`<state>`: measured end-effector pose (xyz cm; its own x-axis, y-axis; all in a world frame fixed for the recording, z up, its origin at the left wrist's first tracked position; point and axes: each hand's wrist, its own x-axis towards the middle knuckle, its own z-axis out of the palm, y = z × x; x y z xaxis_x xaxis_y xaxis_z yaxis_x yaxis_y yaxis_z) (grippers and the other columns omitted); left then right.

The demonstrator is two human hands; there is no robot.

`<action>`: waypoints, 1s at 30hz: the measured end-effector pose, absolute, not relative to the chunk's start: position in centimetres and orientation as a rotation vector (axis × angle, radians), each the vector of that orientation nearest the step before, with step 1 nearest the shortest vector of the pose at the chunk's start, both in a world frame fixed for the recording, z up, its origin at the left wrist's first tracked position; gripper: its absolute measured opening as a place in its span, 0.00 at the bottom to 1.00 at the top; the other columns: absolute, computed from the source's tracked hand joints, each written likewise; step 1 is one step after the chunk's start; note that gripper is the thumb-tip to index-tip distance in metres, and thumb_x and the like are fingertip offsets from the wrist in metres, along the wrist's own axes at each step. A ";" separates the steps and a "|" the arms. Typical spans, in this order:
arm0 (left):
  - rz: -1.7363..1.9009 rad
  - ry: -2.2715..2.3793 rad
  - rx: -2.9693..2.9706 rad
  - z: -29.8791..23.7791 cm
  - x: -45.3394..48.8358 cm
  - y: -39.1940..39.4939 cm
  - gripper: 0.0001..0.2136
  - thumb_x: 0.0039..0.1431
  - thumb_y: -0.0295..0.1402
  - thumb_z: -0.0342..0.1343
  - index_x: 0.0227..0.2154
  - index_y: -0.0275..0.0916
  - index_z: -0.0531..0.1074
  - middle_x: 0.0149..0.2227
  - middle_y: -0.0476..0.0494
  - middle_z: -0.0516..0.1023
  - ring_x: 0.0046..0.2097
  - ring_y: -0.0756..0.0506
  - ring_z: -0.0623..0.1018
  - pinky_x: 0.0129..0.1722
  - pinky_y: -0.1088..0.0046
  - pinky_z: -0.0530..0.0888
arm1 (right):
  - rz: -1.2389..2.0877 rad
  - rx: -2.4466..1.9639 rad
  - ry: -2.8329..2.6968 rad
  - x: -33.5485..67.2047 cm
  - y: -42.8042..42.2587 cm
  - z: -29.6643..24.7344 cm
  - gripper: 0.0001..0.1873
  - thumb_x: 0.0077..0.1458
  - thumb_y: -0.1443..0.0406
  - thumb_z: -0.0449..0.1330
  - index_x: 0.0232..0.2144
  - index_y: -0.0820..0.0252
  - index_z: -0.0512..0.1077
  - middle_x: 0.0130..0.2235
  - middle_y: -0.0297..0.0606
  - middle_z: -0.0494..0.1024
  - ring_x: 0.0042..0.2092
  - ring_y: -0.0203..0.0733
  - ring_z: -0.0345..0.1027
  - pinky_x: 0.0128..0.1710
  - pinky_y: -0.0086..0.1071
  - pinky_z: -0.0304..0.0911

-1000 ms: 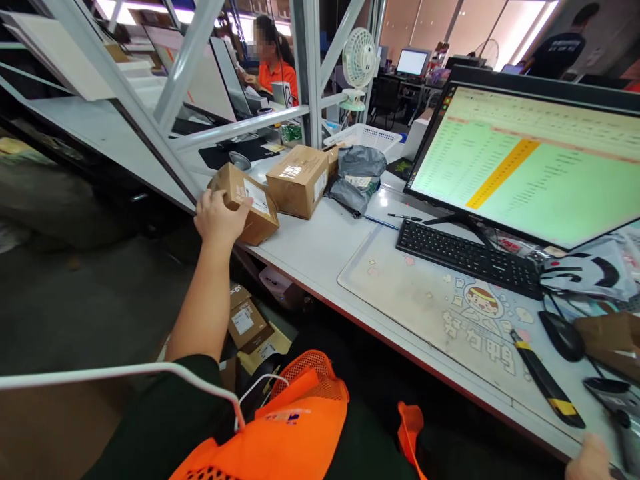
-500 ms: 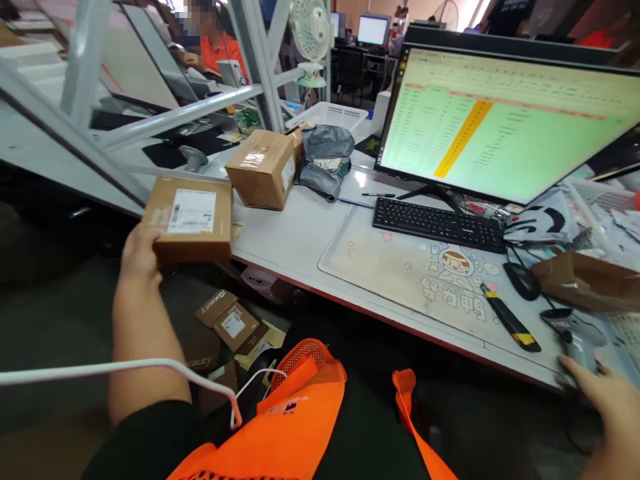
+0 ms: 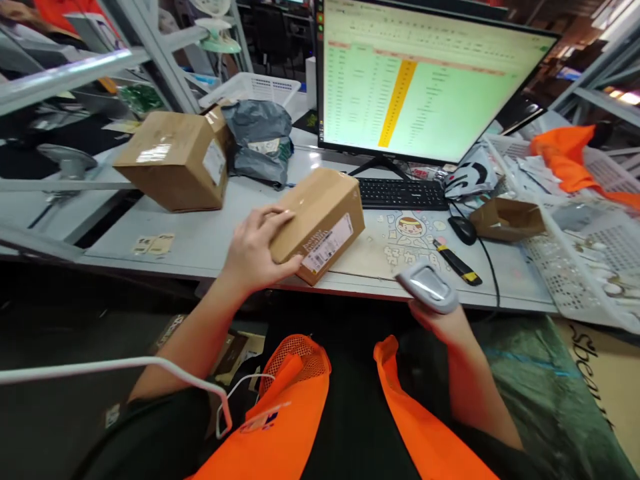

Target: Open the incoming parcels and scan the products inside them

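Observation:
My left hand (image 3: 255,250) grips a small cardboard box (image 3: 323,217) at the front edge of the white desk (image 3: 200,240), its white barcode label turned toward me. My right hand (image 3: 440,320) is closed round a grey handheld scanner (image 3: 427,287), held just below the desk edge and to the right of the box. The scanner's head tilts up toward the box.
A larger cardboard box (image 3: 173,160) and a grey mailer bag (image 3: 257,140) lie at the back left. A monitor (image 3: 425,80), keyboard (image 3: 403,193), mouse (image 3: 463,230) and utility knife (image 3: 457,263) sit ahead. White baskets (image 3: 575,260) stand at the right.
My left hand carried the small box from the desk's left end to the front middle. My right hand picked up the scanner and raised it beside the box.

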<state>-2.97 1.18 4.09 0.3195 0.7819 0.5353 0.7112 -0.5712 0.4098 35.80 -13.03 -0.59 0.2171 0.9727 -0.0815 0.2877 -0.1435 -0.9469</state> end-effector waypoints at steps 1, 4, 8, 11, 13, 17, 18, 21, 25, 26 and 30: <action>1.029 1.377 2.503 3.8 -1.4 1.7 0.34 0.53 0.49 0.63 0.63 0.43 0.72 0.63 0.34 0.70 0.64 0.30 0.73 0.65 0.49 0.70 | 0.958 -1.575 -1.281 34.6 -12.6 -0.5 0.24 0.45 0.52 0.75 0.43 0.56 0.80 0.39 0.43 0.85 0.41 0.53 0.81 0.43 0.45 0.80; 0.921 1.356 2.573 2.8 1.7 2.3 0.33 0.54 0.50 0.62 0.62 0.41 0.73 0.63 0.32 0.71 0.63 0.28 0.73 0.64 0.47 0.70 | 0.912 -1.543 -1.433 33.2 -12.0 -0.1 0.28 0.48 0.57 0.74 0.51 0.59 0.80 0.50 0.47 0.85 0.51 0.56 0.81 0.54 0.46 0.76; 0.884 1.440 2.598 2.2 3.3 2.2 0.33 0.54 0.50 0.62 0.61 0.41 0.74 0.63 0.30 0.71 0.63 0.26 0.72 0.61 0.45 0.69 | 1.048 -1.523 -1.554 33.2 -12.8 0.0 0.22 0.52 0.60 0.71 0.49 0.59 0.80 0.48 0.44 0.86 0.48 0.54 0.81 0.52 0.45 0.76; 0.827 1.443 2.632 2.3 4.0 1.8 0.33 0.54 0.51 0.63 0.61 0.42 0.74 0.64 0.30 0.71 0.63 0.25 0.71 0.60 0.43 0.69 | 1.130 -1.500 -1.572 33.3 -13.9 -0.4 0.21 0.53 0.60 0.72 0.49 0.58 0.80 0.47 0.43 0.87 0.47 0.52 0.82 0.51 0.43 0.77; 0.823 1.455 2.622 2.3 4.1 1.5 0.32 0.55 0.51 0.63 0.61 0.43 0.74 0.64 0.30 0.71 0.64 0.25 0.70 0.60 0.44 0.68 | 1.136 -1.519 -1.525 34.1 -14.6 -0.8 0.24 0.52 0.59 0.73 0.51 0.58 0.80 0.49 0.43 0.86 0.48 0.52 0.82 0.51 0.43 0.77; 0.939 1.465 2.563 1.7 3.7 1.1 0.30 0.55 0.49 0.63 0.59 0.43 0.74 0.64 0.31 0.72 0.64 0.25 0.70 0.61 0.46 0.68 | 1.072 -1.674 -1.219 38.6 -16.0 -0.7 0.35 0.48 0.54 0.77 0.56 0.58 0.78 0.38 0.42 0.86 0.34 0.49 0.80 0.33 0.39 0.77; 0.976 1.460 2.553 1.5 3.6 1.1 0.30 0.55 0.49 0.64 0.59 0.42 0.74 0.63 0.31 0.72 0.64 0.26 0.70 0.61 0.45 0.68 | 1.070 -1.734 -1.120 40.1 -16.3 -0.5 0.35 0.49 0.52 0.77 0.57 0.59 0.78 0.29 0.38 0.83 0.26 0.45 0.75 0.24 0.36 0.72; 1.052 1.470 2.518 1.1 3.5 1.7 0.28 0.54 0.48 0.64 0.57 0.43 0.75 0.62 0.32 0.73 0.64 0.26 0.70 0.62 0.45 0.67 | 1.074 -1.882 -0.959 43.4 -17.3 0.6 0.35 0.54 0.47 0.73 0.58 0.59 0.78 0.16 0.27 0.68 0.13 0.35 0.54 0.12 0.29 0.49; 1.094 1.480 2.414 1.1 3.1 3.4 0.27 0.54 0.47 0.65 0.56 0.43 0.75 0.60 0.34 0.75 0.62 0.27 0.72 0.62 0.45 0.68 | 0.988 -1.765 -1.217 41.7 -17.4 1.0 0.33 0.49 0.50 0.77 0.54 0.58 0.82 0.32 0.41 0.85 0.27 0.44 0.76 0.24 0.34 0.72; 1.108 1.478 2.375 1.2 2.9 3.9 0.27 0.54 0.47 0.65 0.56 0.43 0.75 0.59 0.34 0.75 0.62 0.27 0.72 0.63 0.45 0.69 | 0.973 -1.704 -1.301 40.3 -17.0 0.7 0.31 0.47 0.52 0.78 0.51 0.58 0.83 0.38 0.45 0.87 0.34 0.49 0.80 0.32 0.38 0.77; 1.149 1.461 2.221 1.2 1.3 5.6 0.25 0.54 0.44 0.64 0.54 0.43 0.74 0.55 0.36 0.74 0.59 0.30 0.74 0.64 0.46 0.69 | 0.965 -1.572 -1.489 34.8 -14.6 -1.0 0.25 0.46 0.55 0.77 0.44 0.60 0.83 0.41 0.45 0.87 0.42 0.54 0.82 0.44 0.43 0.79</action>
<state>1.29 5.62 1.25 0.1885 0.8585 0.4770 0.6661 -0.4686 0.5803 34.81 -14.62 -1.04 0.0380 0.9989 -0.0260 0.4316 -0.0398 -0.9012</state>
